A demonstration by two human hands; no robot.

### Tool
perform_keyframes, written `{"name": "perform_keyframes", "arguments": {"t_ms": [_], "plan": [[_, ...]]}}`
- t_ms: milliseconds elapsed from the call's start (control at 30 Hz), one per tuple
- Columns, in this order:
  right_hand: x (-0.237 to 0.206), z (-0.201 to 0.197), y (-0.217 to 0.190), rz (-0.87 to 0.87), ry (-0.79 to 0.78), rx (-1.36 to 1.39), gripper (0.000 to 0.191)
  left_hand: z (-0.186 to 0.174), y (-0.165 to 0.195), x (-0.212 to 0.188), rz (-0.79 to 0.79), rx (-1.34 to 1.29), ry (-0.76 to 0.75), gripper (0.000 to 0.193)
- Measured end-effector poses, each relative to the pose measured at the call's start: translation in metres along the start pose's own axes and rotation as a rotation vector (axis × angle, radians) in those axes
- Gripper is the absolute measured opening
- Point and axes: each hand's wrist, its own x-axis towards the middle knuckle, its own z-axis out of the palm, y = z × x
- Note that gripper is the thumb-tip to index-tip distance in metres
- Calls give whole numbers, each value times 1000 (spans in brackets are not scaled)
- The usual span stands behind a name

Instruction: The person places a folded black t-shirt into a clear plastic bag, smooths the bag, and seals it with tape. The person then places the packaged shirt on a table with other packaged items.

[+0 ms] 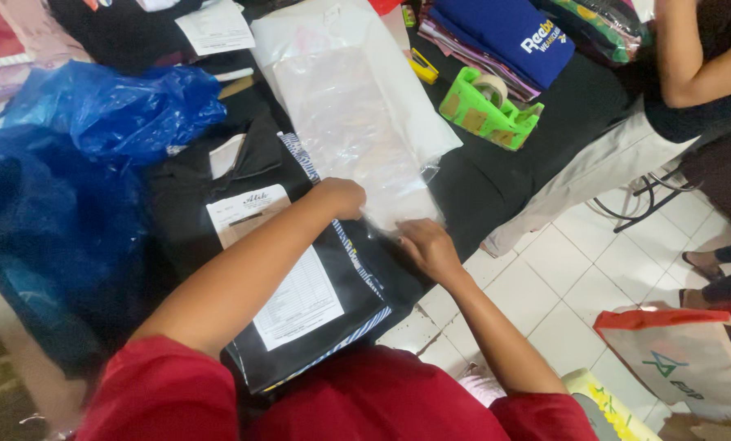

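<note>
Nearest the camera, red sleeves [218,400] fill the bottom edge, and both forearms reach out over the black-covered desk [496,175]. Just beyond them lies a black mailer bag [316,327] with striped edging, flat on the desk, a white printed form [279,269] resting on top of it. Now the hands: the left hand [342,198] sits curled, knuckles up, its grip pressed down on the near left corner of a clear plastic bag [357,131]; whether its fingers pinch the film I cannot tell. The right hand [428,247] lies fingers together on the near right edge of that same bag, pressing it flat against the desk. That clear bag is glossy, crinkled, see-through, long and rectangular, stretching away from the hands toward the far side, lying over a larger white sheet [398,98]. Left of it all, a heap of blue plastic bags [79,155]. Farther right, a green tape dispenser [489,108] with a roll in it, and past that a folded blue garment [508,37]. Far right, another person's arm [692,61] over the desk edge.
</note>
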Motion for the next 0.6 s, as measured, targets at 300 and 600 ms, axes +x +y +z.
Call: {"name": "perform_keyframes", "arguments": {"t_ms": [300,600], "plan": [[-3,14,8,39,60,-65,38,2,6,-13,-11,-17,-65,55],[-8,21,23,8,-22,-228,16,14,23,-3,2,-107,-75,76]]}}
